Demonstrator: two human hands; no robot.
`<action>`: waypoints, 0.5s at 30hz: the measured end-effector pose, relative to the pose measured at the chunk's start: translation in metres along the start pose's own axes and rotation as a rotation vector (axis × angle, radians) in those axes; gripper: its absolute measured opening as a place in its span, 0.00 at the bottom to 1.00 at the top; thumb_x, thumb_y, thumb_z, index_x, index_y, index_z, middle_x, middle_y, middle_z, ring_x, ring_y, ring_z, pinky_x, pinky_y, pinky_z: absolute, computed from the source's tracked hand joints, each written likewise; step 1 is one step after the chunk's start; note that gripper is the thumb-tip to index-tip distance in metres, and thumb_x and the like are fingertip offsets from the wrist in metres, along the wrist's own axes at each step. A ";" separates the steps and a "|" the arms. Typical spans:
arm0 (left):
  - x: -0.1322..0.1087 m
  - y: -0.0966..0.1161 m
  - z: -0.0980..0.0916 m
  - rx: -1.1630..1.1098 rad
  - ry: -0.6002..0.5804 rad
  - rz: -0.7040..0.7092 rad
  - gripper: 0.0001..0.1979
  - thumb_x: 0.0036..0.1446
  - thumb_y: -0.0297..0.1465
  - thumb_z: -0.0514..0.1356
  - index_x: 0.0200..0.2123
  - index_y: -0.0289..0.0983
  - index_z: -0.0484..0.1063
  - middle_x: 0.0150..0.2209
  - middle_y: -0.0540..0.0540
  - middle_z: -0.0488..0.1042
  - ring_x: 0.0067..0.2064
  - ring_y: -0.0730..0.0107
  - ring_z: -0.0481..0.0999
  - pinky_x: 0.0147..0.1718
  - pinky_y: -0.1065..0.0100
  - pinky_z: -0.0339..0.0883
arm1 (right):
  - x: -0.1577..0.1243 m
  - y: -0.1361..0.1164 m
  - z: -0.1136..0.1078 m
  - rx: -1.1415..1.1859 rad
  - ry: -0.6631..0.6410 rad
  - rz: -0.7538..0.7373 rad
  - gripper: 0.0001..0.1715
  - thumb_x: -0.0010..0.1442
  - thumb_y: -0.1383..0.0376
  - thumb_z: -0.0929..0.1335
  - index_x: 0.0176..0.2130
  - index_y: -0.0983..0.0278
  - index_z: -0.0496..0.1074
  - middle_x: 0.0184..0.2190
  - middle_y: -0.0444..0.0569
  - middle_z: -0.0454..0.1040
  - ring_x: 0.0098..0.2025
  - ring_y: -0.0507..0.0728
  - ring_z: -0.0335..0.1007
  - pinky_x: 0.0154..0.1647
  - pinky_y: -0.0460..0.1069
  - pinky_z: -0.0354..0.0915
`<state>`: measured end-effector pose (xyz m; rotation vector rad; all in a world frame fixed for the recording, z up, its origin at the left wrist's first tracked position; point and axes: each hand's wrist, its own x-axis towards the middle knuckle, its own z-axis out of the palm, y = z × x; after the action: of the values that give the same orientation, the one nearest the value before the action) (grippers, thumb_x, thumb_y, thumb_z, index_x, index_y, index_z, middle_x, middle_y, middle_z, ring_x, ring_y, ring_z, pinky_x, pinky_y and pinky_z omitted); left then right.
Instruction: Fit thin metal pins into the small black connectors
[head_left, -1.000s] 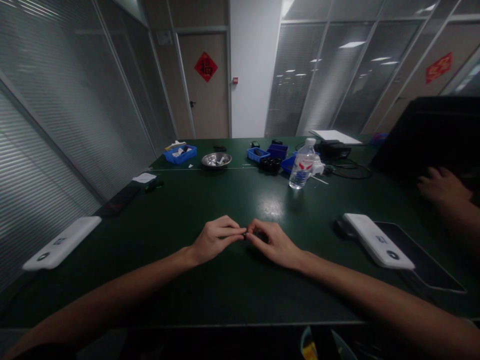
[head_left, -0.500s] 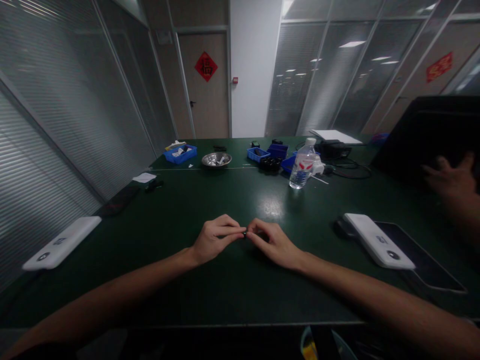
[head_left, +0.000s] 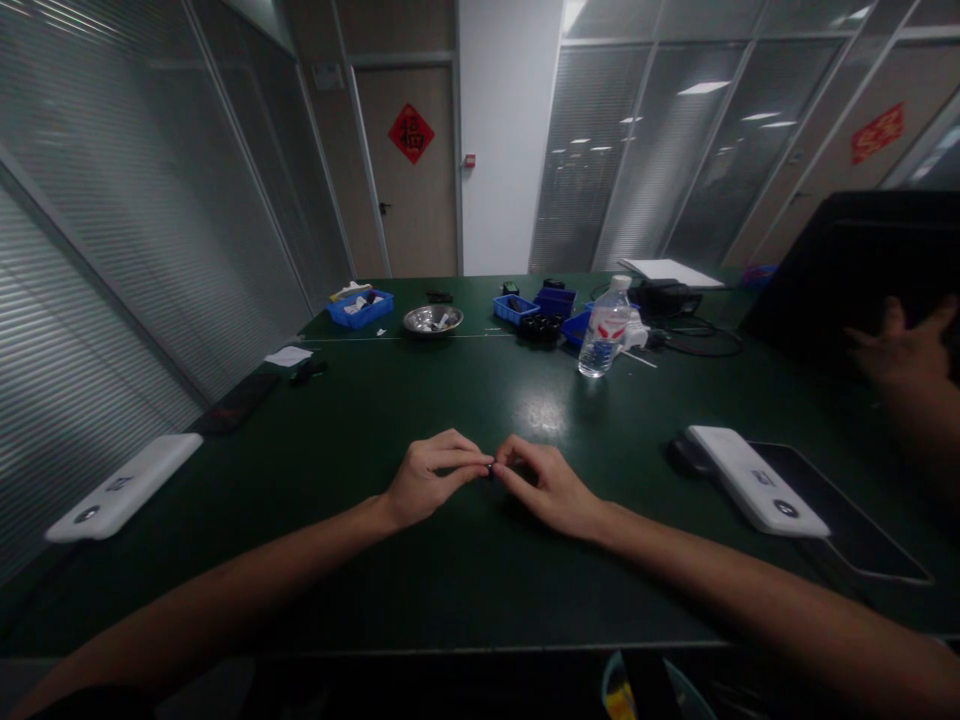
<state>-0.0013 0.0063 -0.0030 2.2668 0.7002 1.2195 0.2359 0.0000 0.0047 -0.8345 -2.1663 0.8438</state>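
Observation:
Just above the green tabletop (head_left: 420,590), my left hand (head_left: 439,475) and my right hand (head_left: 544,485) meet fingertip to fingertip. Between them sits a tiny dark piece (head_left: 491,469), mostly covered by the fingers and too small to name. The left thumb and fingers pinch it from one side. From the other side the right thumb and index finger close on it, with the remaining right fingers curled.
A water bottle (head_left: 602,335) stands beyond my right hand. Farther back are a metal bowl (head_left: 433,332), a blue basket (head_left: 361,312) and smaller blue trays (head_left: 515,308). White devices (head_left: 757,480) lie at both sides. Another person's hand (head_left: 904,345) touches a black screen at right.
My hands stay nearly in place, fingertips still together on the dark piece. At the right, the other person's hand has shifted slightly, its fingers spread against the screen.

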 end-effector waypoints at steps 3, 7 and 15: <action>0.001 0.000 -0.001 -0.003 -0.072 -0.063 0.09 0.65 0.30 0.65 0.47 0.40 0.83 0.42 0.43 0.81 0.44 0.65 0.80 0.44 0.64 0.75 | 0.001 0.002 -0.002 -0.051 -0.009 0.005 0.10 0.72 0.58 0.65 0.42 0.63 0.71 0.31 0.43 0.73 0.30 0.52 0.66 0.31 0.47 0.59; 0.003 0.000 -0.002 -0.018 -0.090 -0.104 0.10 0.65 0.31 0.65 0.48 0.40 0.83 0.43 0.43 0.81 0.45 0.64 0.80 0.45 0.62 0.76 | 0.001 0.004 -0.002 -0.064 -0.006 0.016 0.09 0.71 0.59 0.66 0.43 0.62 0.71 0.33 0.44 0.75 0.30 0.52 0.67 0.31 0.47 0.60; 0.003 -0.002 -0.001 -0.031 -0.105 -0.130 0.10 0.65 0.31 0.65 0.49 0.40 0.82 0.45 0.43 0.81 0.45 0.64 0.80 0.46 0.63 0.75 | 0.002 0.003 -0.004 -0.052 0.025 0.066 0.13 0.71 0.56 0.67 0.47 0.62 0.73 0.33 0.44 0.77 0.31 0.52 0.71 0.31 0.47 0.62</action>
<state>-0.0012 0.0101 -0.0014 2.2047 0.7701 1.0359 0.2385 0.0048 0.0053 -0.9422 -2.1572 0.8079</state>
